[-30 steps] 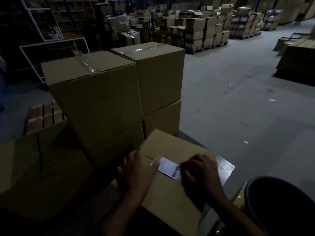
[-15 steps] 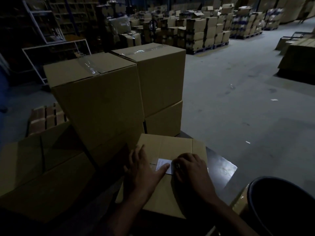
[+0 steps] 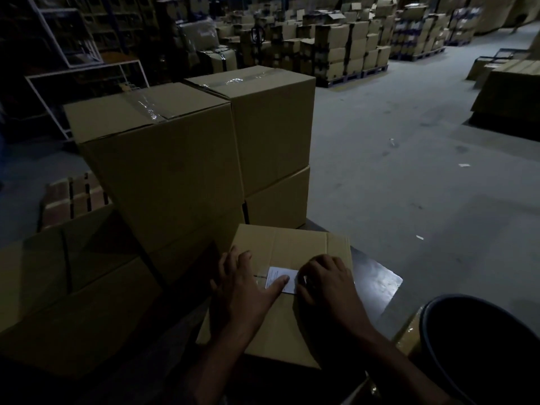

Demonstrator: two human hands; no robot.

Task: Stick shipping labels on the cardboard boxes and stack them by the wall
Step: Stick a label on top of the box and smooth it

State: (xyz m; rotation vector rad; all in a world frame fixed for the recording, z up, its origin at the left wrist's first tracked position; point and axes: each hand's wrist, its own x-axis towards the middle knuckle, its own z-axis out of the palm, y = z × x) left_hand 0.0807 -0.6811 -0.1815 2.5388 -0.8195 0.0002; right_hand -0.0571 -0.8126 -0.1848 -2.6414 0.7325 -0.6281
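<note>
A brown cardboard box lies low in front of me on a dark shiny surface. A white shipping label lies on its top, over the taped seam. My left hand lies flat on the box with its thumb pressing the label's lower part. My right hand has its fingers curled at the label's right edge and hides that edge. Behind the box stand two tall stacks of sealed cardboard boxes, the right stack with glossy tape on top.
Flattened cardboard lies at the left, a wooden pallet behind it. A dark round bin stands at the lower right. Grey concrete floor opens to the right. Pallets of boxes fill the back; white metal racks stand at the far left.
The box under my hands has turned from skewed to square with me. Both hands stayed on the label; the left thumb moved onto it and the right hand covers more of it.
</note>
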